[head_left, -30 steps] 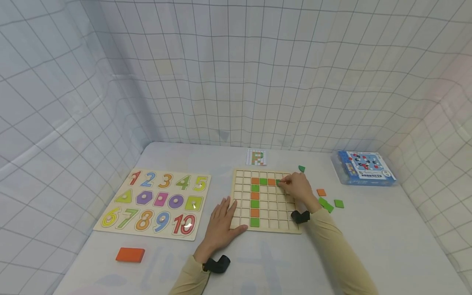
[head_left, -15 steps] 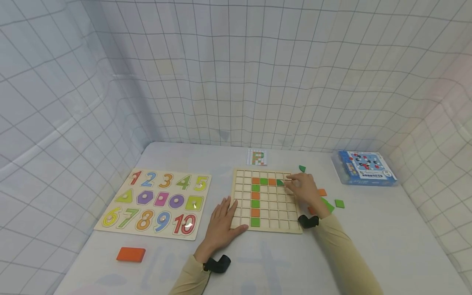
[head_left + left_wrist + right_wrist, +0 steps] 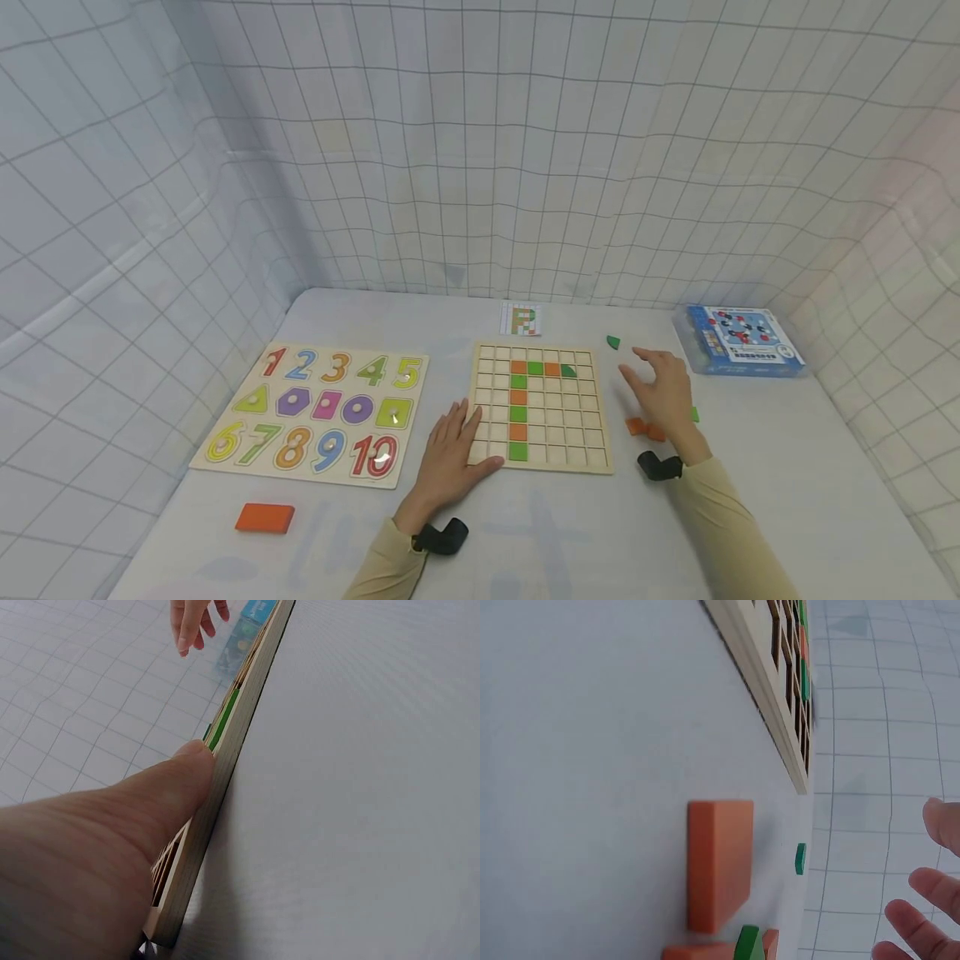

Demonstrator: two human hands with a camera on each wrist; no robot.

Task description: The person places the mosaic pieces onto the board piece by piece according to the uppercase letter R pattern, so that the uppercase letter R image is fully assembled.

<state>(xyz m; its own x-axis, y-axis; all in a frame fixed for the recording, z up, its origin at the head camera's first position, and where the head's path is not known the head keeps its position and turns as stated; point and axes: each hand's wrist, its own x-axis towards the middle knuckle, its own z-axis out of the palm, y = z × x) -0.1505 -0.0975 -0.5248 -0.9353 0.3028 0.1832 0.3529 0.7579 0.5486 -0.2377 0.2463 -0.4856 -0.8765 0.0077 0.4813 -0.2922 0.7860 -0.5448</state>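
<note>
My left hand rests flat on the near left part of a wooden grid board, fingers straight. In the left wrist view its thumb lies on the front edge. Orange and green square tiles run up one column and along a row of the board, ending in a dark green quarter-round tile. To the board's right my right hand hovers with thumb and fingers spread and nothing between them. Beneath it lie loose orange tiles and a partly hidden green tile.
Behind the board lies a small pattern card. Another dark green quarter-round tile is off its far right corner. A blue boxed set stands at the back right. At left are a number puzzle board and an orange block.
My right hand has let go of the dark green quarter-round tile in the top row and moved right, over the loose tiles. The left hand has stayed in place.
</note>
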